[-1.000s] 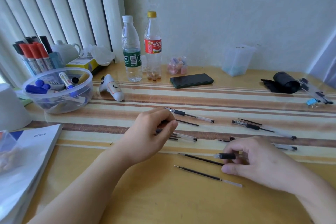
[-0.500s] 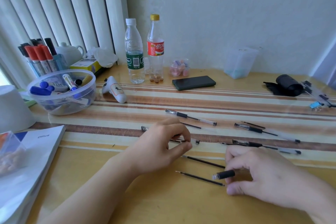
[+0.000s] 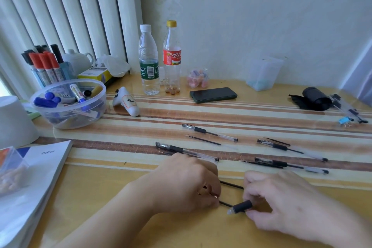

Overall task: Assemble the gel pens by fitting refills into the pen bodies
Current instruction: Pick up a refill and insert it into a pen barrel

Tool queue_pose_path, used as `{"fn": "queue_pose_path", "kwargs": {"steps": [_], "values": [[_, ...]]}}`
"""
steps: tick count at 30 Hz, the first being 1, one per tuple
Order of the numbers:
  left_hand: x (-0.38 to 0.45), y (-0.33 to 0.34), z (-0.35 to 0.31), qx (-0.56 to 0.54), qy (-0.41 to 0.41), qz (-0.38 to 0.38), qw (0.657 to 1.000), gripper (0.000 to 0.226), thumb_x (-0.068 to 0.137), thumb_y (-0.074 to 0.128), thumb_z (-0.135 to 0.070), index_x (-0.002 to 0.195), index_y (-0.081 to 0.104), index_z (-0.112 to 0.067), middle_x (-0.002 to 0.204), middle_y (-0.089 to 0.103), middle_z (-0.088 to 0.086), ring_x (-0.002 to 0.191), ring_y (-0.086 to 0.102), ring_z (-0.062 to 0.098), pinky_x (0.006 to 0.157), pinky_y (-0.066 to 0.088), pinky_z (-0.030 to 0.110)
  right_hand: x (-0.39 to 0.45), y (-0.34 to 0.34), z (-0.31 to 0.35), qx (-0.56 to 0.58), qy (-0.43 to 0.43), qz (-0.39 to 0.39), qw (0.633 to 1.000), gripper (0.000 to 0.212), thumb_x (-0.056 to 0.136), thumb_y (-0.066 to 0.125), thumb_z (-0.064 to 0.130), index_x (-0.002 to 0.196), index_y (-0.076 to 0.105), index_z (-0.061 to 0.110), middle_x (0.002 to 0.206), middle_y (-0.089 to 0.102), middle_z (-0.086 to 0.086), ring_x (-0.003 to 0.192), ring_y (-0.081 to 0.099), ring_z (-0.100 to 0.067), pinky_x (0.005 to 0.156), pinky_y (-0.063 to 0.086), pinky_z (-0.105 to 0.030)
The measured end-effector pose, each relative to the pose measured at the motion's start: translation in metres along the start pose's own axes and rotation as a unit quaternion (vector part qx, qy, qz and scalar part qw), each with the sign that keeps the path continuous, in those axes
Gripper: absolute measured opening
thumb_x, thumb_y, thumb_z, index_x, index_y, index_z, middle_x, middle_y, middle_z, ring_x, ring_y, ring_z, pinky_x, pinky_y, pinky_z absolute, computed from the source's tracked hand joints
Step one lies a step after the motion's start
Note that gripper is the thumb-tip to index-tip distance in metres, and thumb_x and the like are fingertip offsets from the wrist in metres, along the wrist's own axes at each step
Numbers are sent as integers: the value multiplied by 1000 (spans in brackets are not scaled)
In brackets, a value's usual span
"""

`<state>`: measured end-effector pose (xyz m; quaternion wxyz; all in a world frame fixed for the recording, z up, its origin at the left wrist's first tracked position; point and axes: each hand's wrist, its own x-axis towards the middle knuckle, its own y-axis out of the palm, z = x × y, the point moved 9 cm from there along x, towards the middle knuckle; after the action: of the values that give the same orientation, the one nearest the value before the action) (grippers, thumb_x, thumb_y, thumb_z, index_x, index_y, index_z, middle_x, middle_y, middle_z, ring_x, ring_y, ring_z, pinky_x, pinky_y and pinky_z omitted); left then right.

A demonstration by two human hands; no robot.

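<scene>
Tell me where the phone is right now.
The phone lies flat at the back of the table, centre of the head view, just right of the red-labelled bottle.

Pale wall (image 3: pixel 261 16), vertical blinds (image 3: pixel 60 16), striped wooden table (image 3: pixel 241 115)

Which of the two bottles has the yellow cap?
The red-labelled bottle, on the right; the green-labelled bottle beside it has a white cap.
</scene>
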<state>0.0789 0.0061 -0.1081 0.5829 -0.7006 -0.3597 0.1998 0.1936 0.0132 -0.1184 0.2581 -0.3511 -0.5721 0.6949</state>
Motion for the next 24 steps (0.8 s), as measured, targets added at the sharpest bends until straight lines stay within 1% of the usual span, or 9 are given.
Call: {"fn": "queue_pose_path", "kwargs": {"steps": [4,6,10,12,13,15,19,22,24], "values": [[0,4,-6,27,24,11,999,16,88,53,-41,96,63,-30,97,60,-11,70,57,16,59,43,30,-1,-3,-3,41,-4,-6,999,28,77,51,61,85,60,36,98,49,17,76,50,-10,64,38,-24],[0,4,-4,38,22,5,999,16,87,52,-40,96,61,-29,96,61,-10,69,57,17,59,44,31,-4,-9,-11,103,1,-28,994,33,73,55,71,85,59,40,98,52,19,78,53,-9,67,42,-23],[-2,-12,17,13,-27,-48,998,13,88,52,-40,95,59,-31,96,62,-14,64,43,5,58,42,27,-12,-37,-45,288,23,-221,931,57,67,37,89,88,63,43,82,67,16,68,62,-5,60,46,-19],[-5,-23,30,-2,-59,-83,995,11,91,52,-41,96,57,-33,94,63,-16,67,50,4,62,47,27,-14,-40,-60,282,47,-283,915,51,78,27,81,90,60,44,58,57,11,51,50,-8,55,40,-26],[-7,-27,36,-11,-74,-101,992,10,92,53,-40,97,57,-33,93,64,-17,72,56,4,64,50,29,-12,-38,-63,272,57,-287,917,45,81,25,76,91,58,47,53,51,6,47,44,-10,51,38,-29],[-10,-31,45,-22,-99,-126,987,8,93,53,-39,98,55,-33,89,66,-16,75,62,7,65,52,31,-9,-32,-66,252,73,-276,925,34,84,28,71,93,55,53,59,57,1,50,51,-14,50,45,-37],[-11,-30,48,3,-106,-140,984,7,95,48,-41,99,50,-36,81,66,-12,68,59,11,60,49,32,-6,-29,-61,252,57,-263,930,21,88,36,57,95,51,44,87,64,13,74,61,-13,67,52,-40],[-10,-30,47,2,-104,-151,983,10,94,45,-42,99,50,-36,79,65,-13,66,58,10,58,49,33,-5,-29,-53,277,19,-252,927,29,89,33,62,100,51,42,71,57,-3,60,51,-22,59,46,-38],[-10,-30,46,0,-104,-155,982,12,92,44,-43,98,50,-36,80,65,-13,68,59,11,59,49,34,-4,-30,-51,265,7,-253,930,35,85,32,68,104,54,47,67,57,-4,55,48,-20,53,41,-36]]}}
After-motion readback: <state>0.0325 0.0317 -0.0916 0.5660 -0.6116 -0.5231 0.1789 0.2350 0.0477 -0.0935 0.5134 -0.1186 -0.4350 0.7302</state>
